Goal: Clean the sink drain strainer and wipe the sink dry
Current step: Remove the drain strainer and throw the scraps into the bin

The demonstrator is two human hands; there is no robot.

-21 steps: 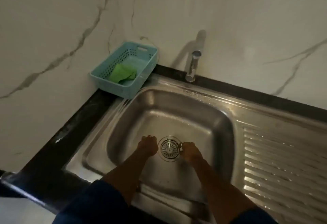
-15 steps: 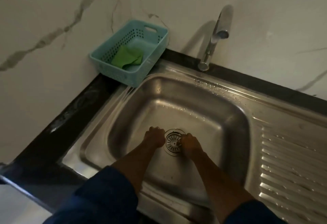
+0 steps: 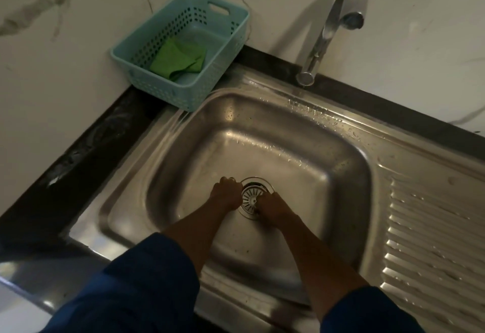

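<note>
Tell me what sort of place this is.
Most likely a home kitchen: a steel sink with a ribbed drainboard, a tap against a marble-look wall, and a basket holding a green cloth.

The sink (image 3: 341, 164) is dull silver steel, with a ribbed draining board (image 3: 430, 227) of parallel ridges to the right of the fingers. Between the fingers, the drain strainer (image 3: 250, 198) is shiny silver with dark slots fanning out from its centre. Beyond the fingers to the left, a pale teal basket (image 3: 183, 91) with a grid of small holes holds a bright green cloth (image 3: 178, 59). The surface (image 3: 86, 148) is black; the wall (image 3: 420, 30) is white with grey veins; both sleeves (image 3: 147, 288) are dark blue
</note>
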